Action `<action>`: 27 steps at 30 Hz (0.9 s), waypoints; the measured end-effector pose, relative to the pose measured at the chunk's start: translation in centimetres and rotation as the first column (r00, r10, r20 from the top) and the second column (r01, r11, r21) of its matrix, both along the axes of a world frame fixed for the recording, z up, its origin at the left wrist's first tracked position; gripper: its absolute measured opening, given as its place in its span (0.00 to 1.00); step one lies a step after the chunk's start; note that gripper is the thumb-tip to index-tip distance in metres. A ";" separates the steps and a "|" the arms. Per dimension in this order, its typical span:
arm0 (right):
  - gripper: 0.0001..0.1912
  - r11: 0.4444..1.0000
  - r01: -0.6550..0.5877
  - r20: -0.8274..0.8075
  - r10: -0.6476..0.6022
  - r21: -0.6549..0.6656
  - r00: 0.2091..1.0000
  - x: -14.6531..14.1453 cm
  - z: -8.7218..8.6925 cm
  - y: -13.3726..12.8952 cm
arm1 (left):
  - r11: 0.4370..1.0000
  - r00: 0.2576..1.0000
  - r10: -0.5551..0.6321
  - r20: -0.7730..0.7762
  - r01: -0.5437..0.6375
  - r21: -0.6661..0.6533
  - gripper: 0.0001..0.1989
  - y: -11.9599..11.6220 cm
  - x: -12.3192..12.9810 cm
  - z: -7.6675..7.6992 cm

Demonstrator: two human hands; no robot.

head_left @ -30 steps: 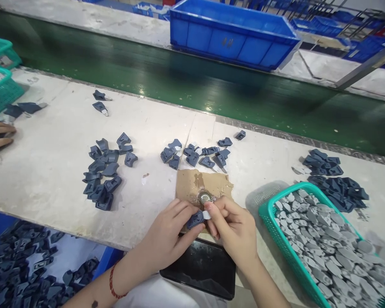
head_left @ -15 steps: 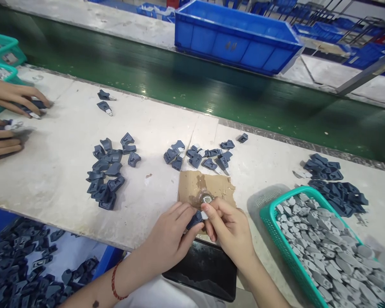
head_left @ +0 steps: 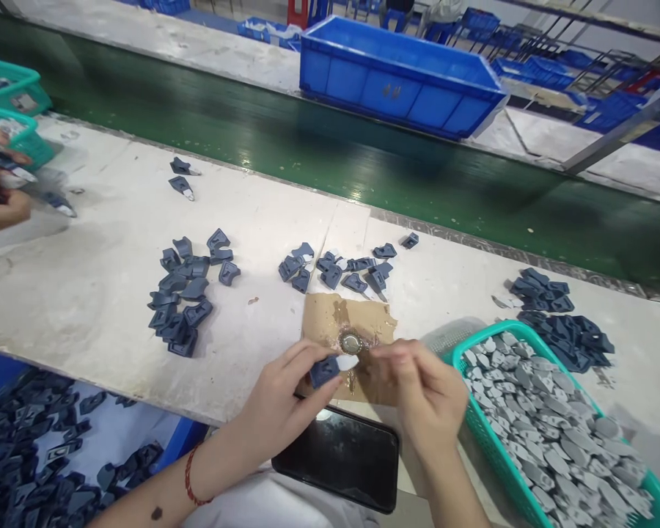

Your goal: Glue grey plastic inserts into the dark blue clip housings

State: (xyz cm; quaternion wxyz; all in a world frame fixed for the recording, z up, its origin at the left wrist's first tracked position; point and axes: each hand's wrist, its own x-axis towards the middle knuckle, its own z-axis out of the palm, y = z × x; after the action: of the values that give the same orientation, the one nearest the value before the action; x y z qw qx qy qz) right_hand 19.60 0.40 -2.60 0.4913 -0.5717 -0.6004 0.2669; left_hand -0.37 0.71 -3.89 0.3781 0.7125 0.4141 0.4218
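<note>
My left hand [head_left: 283, 400] grips a dark blue plastic part [head_left: 323, 372]. A light grey oval piece [head_left: 347, 362] sticks out of the part's right side. Apart from it, to the right, is my right hand [head_left: 432, 389], closed, its thumb and index finger near each other. Whether anything small is between those fingers, I cannot make out. Left of the right fingertips, a small round dish [head_left: 350, 342] with shiny liquid in it sits on a wet brown cardboard piece [head_left: 382, 314]. Below the hands lies a black phone [head_left: 341, 458].
A green basket [head_left: 487, 433] of grey pieces stands at the right, dark blue parts [head_left: 569, 341] behind it. More parts lie in piles [head_left: 181, 293] and in a blue bin [head_left: 184, 447] lower left. Another person's hands [head_left: 0, 187] work at far left. Beyond runs a green belt [head_left: 253, 139].
My right hand has moved right, off the grey piece, which shows more fully now. My left hand has shifted slightly left with the part. The other person's hands have moved left.
</note>
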 end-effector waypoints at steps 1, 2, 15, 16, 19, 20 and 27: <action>0.13 0.987 0.134 0.016 -0.136 0.085 0.991 0.4 0.1 0.1 | 0.998 0.998 0.055 0.030 -0.054 -0.033 0.08 0.0 0.0 -0.1; 0.13 0.942 0.288 0.010 -0.294 0.174 0.956 0.8 0.2 0.2 | 0.992 0.991 0.115 0.063 -0.111 -0.066 0.08 0.1 0.0 -0.3; 0.16 0.579 0.708 0.545 -0.470 -0.404 0.694 6.9 1.8 0.0 | 0.901 0.946 0.261 0.191 -0.169 -0.399 0.41 0.4 0.0 -2.4; 0.16 0.558 0.714 0.585 -0.434 -0.423 0.685 7.0 1.9 0.1 | 0.914 0.955 0.240 0.174 -0.162 -0.371 0.38 0.4 0.0 -2.4; 0.14 0.526 0.704 0.646 -0.333 -0.478 0.687 7.0 2.3 0.3 | 0.941 0.959 0.252 0.132 -0.211 -0.264 0.31 0.4 -0.2 -2.2; 0.14 0.526 0.695 0.649 -0.312 -0.490 0.694 7.0 2.4 0.3 | 0.945 0.954 0.274 0.122 -0.243 -0.217 0.29 0.5 -0.3 -2.1; 0.13 0.531 0.696 0.598 -0.381 -0.483 0.705 7.4 2.3 0.7 | 0.917 0.917 0.398 0.027 -0.399 0.001 0.18 0.5 -0.8 -1.0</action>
State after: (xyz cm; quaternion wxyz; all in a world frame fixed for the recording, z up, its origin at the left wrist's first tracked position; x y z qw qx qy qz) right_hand 26.99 1.08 -0.35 0.1626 -0.9127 -0.3359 0.1665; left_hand -1.14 1.21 -4.90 0.2875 0.6090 0.5442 0.5004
